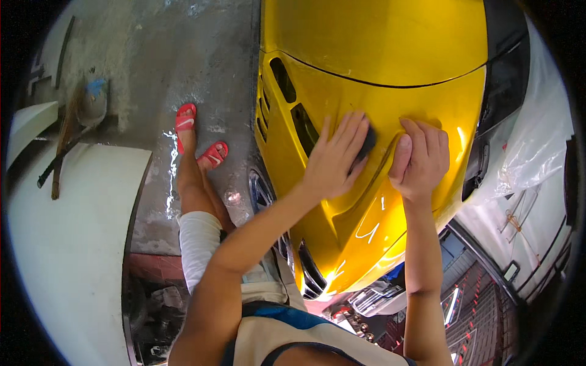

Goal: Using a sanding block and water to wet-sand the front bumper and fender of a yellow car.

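Observation:
A glossy yellow car body with dark vent slots lies in front of me. My left hand rests on its curved panel with the fingers stretched forward and the thumb apart. Between thumb and fingers it holds a dark pad against the paint, mostly covered by the hand. To the right, my right hand is closed, fingers curled down beside a raised crease in the panel. Whatever is inside that hand, if anything, is hidden.
A car wheel stands under the panel's left side. White panels lie at left, beside a broom and a dustpan. Wet grey concrete floor stretches between. Clear plastic sheeting hangs at right over a white vehicle.

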A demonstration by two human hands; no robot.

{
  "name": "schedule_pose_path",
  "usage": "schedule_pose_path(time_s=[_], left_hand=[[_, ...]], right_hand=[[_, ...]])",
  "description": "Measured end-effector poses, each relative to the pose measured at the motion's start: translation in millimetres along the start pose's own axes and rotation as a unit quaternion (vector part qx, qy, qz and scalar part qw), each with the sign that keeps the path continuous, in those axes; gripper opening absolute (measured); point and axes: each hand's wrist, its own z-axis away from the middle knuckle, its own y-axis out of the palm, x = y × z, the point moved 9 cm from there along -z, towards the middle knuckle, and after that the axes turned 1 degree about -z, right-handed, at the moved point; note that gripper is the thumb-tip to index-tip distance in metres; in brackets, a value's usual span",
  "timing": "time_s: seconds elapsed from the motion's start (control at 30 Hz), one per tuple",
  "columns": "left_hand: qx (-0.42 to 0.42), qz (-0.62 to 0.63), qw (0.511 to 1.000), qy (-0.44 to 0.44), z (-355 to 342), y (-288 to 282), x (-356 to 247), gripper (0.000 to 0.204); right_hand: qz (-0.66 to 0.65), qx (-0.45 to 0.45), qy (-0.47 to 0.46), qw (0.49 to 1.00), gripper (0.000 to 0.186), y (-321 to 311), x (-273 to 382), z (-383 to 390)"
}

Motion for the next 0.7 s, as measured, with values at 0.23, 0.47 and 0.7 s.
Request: schedule_pose_path(time_s=[0.23,0.47,0.7], left_hand=[[0.146,-0.075,0.984,0.065,26.3,19.0,-6.5,0.085],[0.043,-0.132,0.985,0.099,-20.8,-9.7,-20.2,0.075],[0.088,0.104,0.981,-0.139,88.6,-47.4,-22.7,0.06]], right_hand=[[-0.012,-0.071,0.027,0.997,0.023,-7.4,-11.3,12.1],[-0.009,-0.065,0.014,0.998,0.025,-10.0,-3.8,5.1],[-0.03,-0.044,0.042,0.998,0.022,-7.1,-15.8,19.6]])
